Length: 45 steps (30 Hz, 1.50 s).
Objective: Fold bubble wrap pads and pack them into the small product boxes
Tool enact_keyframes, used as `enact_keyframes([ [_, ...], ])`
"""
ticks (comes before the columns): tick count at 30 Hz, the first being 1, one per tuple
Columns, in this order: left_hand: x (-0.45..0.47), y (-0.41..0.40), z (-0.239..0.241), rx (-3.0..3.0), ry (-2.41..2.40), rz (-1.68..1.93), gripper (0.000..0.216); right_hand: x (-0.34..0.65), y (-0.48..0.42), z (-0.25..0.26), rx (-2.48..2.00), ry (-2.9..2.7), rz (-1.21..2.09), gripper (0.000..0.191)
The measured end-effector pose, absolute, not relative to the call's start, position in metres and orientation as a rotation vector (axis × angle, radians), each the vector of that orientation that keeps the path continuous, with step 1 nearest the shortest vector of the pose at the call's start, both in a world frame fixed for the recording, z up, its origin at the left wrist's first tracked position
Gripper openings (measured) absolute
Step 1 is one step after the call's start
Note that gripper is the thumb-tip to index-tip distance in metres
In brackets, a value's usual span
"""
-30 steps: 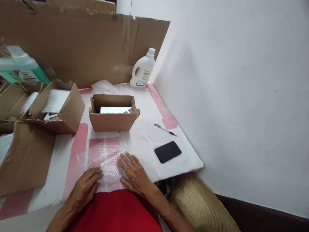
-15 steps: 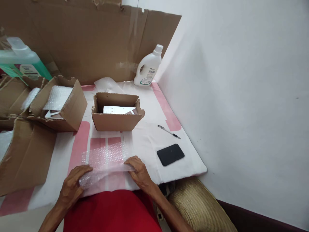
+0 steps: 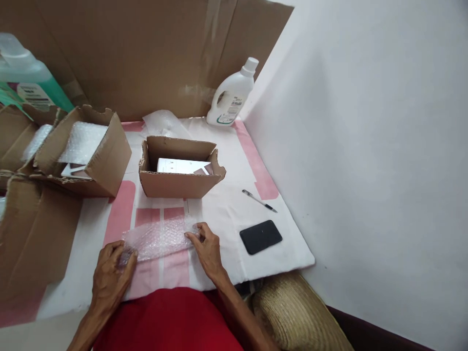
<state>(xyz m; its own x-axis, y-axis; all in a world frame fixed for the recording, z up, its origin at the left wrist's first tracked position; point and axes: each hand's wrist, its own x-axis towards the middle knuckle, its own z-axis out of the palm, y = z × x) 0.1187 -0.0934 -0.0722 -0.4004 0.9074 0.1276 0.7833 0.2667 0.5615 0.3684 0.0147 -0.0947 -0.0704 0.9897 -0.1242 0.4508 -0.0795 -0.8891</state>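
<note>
A sheet of clear bubble wrap (image 3: pixel 157 238), folded over into a narrow band, lies on the pink-and-white cloth near me. My left hand (image 3: pixel 109 273) pinches its left end with curled fingers. My right hand (image 3: pixel 206 248) grips its right end, fingers bent over the edge. Just beyond stands a small open cardboard box (image 3: pixel 179 183) with a white carton (image 3: pixel 181 165) inside it.
A black phone (image 3: pixel 261 236) and a pen (image 3: pixel 259 200) lie to the right. A white detergent bottle (image 3: pixel 231 97) stands at the back by the wall. Open cardboard boxes (image 3: pixel 82 156) with bubble wrap sit at left, a green jug (image 3: pixel 25 78) behind them. A straw hat (image 3: pixel 292 312) lies below the table edge.
The flat bubble wrap has been folded away from me into a narrow band. Both hands moved from pressing flat on it to gripping its ends, farther up the cloth.
</note>
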Motion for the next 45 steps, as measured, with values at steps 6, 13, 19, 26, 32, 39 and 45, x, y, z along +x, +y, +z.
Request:
enact_keyframes([
  [6,0.120,-0.104,-0.074,1.580,2.323,0.898,0.033,0.362,0.016,-0.096,-1.442,-1.620,0.886,0.027],
  [13,0.120,-0.115,-0.080,1.599,2.307,0.884,0.028,0.360,0.017,-0.089,-1.292,-1.713,1.005,0.029],
  [19,0.120,-0.113,-0.080,1.530,2.336,0.867,0.027,0.365,0.008,-0.109,-1.366,-1.940,0.742,0.032],
  [26,0.126,-0.107,-0.068,1.577,2.436,0.886,0.047,0.367,-0.003,-0.094,-1.462,-1.975,0.283,0.042],
  [32,0.150,-0.093,-0.069,2.475,1.823,0.780,0.060,0.354,-0.028,-0.075,-0.947,-2.298,0.298,0.053],
  [39,0.129,-0.101,-0.100,2.623,1.813,0.562,0.057,0.371,-0.028,-0.111,-0.678,-2.564,0.253,0.033],
  [45,0.116,-0.102,-0.085,2.601,1.853,0.690,0.035,0.371,-0.015,-0.101,-0.650,-2.565,0.011,0.022],
])
